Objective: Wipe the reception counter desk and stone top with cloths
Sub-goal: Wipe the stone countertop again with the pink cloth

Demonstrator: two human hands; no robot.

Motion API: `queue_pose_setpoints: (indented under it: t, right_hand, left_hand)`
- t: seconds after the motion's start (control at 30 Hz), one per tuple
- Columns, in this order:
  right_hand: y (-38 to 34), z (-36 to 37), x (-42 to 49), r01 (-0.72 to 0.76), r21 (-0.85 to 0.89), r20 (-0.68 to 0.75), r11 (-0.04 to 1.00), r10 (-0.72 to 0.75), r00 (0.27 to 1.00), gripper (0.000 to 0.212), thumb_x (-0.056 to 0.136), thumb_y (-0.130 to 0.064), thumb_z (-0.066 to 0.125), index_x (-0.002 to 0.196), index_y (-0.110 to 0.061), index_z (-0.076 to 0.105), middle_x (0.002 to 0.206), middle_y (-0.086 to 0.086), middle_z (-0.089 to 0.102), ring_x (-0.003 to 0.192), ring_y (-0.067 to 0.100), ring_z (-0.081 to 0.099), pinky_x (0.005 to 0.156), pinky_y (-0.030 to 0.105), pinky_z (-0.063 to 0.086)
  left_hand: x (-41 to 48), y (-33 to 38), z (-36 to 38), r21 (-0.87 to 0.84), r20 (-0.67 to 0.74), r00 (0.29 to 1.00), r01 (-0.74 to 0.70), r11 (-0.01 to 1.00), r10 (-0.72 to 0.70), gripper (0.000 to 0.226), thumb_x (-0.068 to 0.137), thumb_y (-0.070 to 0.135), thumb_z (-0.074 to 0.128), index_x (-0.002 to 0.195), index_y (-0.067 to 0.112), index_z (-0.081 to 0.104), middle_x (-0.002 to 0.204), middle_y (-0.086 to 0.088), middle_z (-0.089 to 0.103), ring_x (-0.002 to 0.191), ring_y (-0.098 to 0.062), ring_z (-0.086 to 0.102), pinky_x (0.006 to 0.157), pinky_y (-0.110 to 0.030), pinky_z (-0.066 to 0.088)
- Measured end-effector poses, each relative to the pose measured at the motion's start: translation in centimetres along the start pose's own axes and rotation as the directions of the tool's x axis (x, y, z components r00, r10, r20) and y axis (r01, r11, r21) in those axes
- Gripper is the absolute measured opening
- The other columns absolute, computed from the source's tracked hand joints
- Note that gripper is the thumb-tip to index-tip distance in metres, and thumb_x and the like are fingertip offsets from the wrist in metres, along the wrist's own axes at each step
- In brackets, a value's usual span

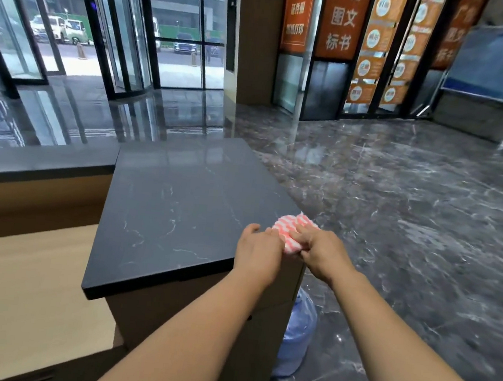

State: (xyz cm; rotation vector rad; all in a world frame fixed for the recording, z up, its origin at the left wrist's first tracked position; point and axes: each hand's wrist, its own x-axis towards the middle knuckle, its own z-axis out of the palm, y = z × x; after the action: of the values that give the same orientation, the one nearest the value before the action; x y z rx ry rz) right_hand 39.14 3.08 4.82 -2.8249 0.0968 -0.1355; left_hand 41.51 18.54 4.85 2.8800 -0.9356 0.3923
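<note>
Head view: at the right edge of the stone counter (pixel 180 214), the right hand (pixel 321 252) grips a pink-striped cloth (pixel 294 229) and the left hand (pixel 258 249) rests flat-fingered against it, wiping apparently just begun (wooden desk (pixel 21 275), left of both hands, likely still to do).

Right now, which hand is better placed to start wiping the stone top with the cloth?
Probably the right hand: its fingers grip the pink striped cloth at the right edge of the stone top. The left hand only rests beside the cloth.
</note>
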Motion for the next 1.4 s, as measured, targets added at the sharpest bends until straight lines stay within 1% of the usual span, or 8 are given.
queue_pose_setpoints:
  t: [0.37, 0.73, 0.8, 0.87, 1.0, 1.13, 1.23, 1.4]
  right_hand:
    - [-10.5, 3.7, -0.8, 0.055, -0.03, 0.007, 0.998, -0.055, 0.998, 0.047, 0.088, -0.037, 0.064, 0.135, -0.033, 0.055, 0.157, -0.014, 0.028, 0.144, 0.009, 0.026, 0.109, 0.026, 0.034]
    - [-24.3, 6.0, -3.8, 0.156, 0.048, 0.045, 0.987, -0.158, 0.986, 0.035, 0.09, -0.035, 0.064, 0.125, -0.035, 0.064, 0.157, -0.015, 0.026, 0.147, 0.006, 0.016, 0.112, 0.026, 0.025]
    - [-26.0, 6.6, -4.2, 0.175, 0.037, 0.041, 0.984, -0.176, 0.983, 0.031, 0.092, -0.033, 0.062, 0.123, -0.036, 0.066, 0.157, -0.015, 0.027, 0.147, 0.006, 0.014, 0.113, 0.027, 0.024]
    - [-27.5, 6.8, -4.6, 0.184, 0.015, 0.039, 0.983, -0.185, 0.982, 0.03, 0.094, -0.032, 0.059, 0.124, -0.035, 0.065, 0.157, -0.014, 0.026, 0.147, 0.007, 0.016, 0.113, 0.028, 0.025]
    - [-29.7, 7.1, -5.4, 0.17, 0.001, 0.035, 0.985, -0.17, 0.985, 0.034, 0.097, -0.027, 0.056, 0.13, -0.027, 0.059, 0.156, -0.01, 0.031, 0.143, 0.014, 0.029, 0.109, 0.035, 0.035]
    - [-30.0, 6.3, -6.4, 0.099, 0.082, 0.06, 0.992, -0.104, 0.993, 0.02, 0.091, -0.04, 0.061, 0.105, -0.029, 0.07, 0.114, -0.004, 0.067, 0.099, 0.016, 0.055, 0.077, 0.026, 0.041]
    - [-29.1, 4.9, -7.2, -0.01, 0.261, 0.09, 0.965, -0.014, 0.996, 0.013, 0.084, -0.038, 0.067, 0.089, -0.027, 0.073, 0.079, -0.007, 0.064, 0.081, 0.015, 0.054, 0.067, 0.026, 0.039]
    - [-26.8, 2.2, -7.9, -0.164, 0.383, 0.129, 0.909, 0.123, 0.984, 0.013, 0.065, -0.014, 0.069, 0.076, -0.02, 0.073, 0.076, 0.0, 0.073, 0.08, 0.017, 0.066, 0.071, 0.035, 0.054]
  left_hand:
    - [-7.2, -9.1, -3.1, -0.01, 0.049, 0.999, -0.001, 1.0, 0.001, 0.017, 0.092, 0.022, 0.053, 0.103, 0.025, 0.065, 0.106, 0.006, 0.064, 0.097, -0.016, 0.062, 0.116, -0.031, 0.006]
    - [-15.9, -19.0, -6.8, -0.012, 0.082, 0.996, 0.032, 0.999, -0.031, 0.011, 0.09, 0.032, 0.055, 0.086, 0.028, 0.064, 0.088, 0.011, 0.064, 0.086, -0.007, 0.062, 0.118, -0.039, 0.017]
    - [-17.1, -20.0, -7.4, 0.061, 0.092, 0.996, 0.006, 0.998, -0.012, 0.009, 0.087, 0.032, 0.058, 0.094, 0.03, 0.064, 0.099, 0.012, 0.062, 0.103, -0.008, 0.059, 0.12, -0.041, 0.012]
    - [-18.2, -20.5, -7.7, 0.165, 0.096, 0.995, -0.024, 0.986, 0.008, 0.036, 0.087, 0.033, 0.061, 0.123, 0.03, 0.057, 0.132, 0.006, 0.054, 0.134, -0.014, 0.041, 0.119, -0.043, 0.005]
    - [-19.8, -21.2, -7.5, 0.204, 0.062, 0.998, -0.031, 0.978, 0.018, 0.068, 0.098, 0.023, 0.049, 0.155, 0.022, 0.012, 0.162, 0.001, 0.012, 0.149, -0.015, 0.007, 0.119, -0.04, -0.004]
    - [-20.3, -22.2, -7.5, 0.089, -0.03, 0.998, -0.045, 0.995, 0.048, 0.054, 0.099, 0.028, 0.05, 0.149, 0.029, 0.031, 0.157, 0.007, 0.03, 0.145, -0.012, 0.025, 0.118, -0.039, 0.004]
    - [-20.4, -22.9, -7.8, -0.043, -0.111, 0.993, -0.048, 0.998, 0.043, 0.04, 0.092, 0.03, 0.06, 0.132, 0.032, 0.054, 0.144, 0.008, 0.05, 0.134, -0.013, 0.045, 0.113, -0.043, 0.018]
    - [-18.6, -21.4, -8.9, -0.352, -0.22, 0.975, -0.049, 0.935, -0.032, 0.016, 0.088, 0.031, 0.065, 0.102, 0.031, 0.072, 0.109, 0.007, 0.072, 0.108, -0.013, 0.063, 0.098, -0.042, 0.035]
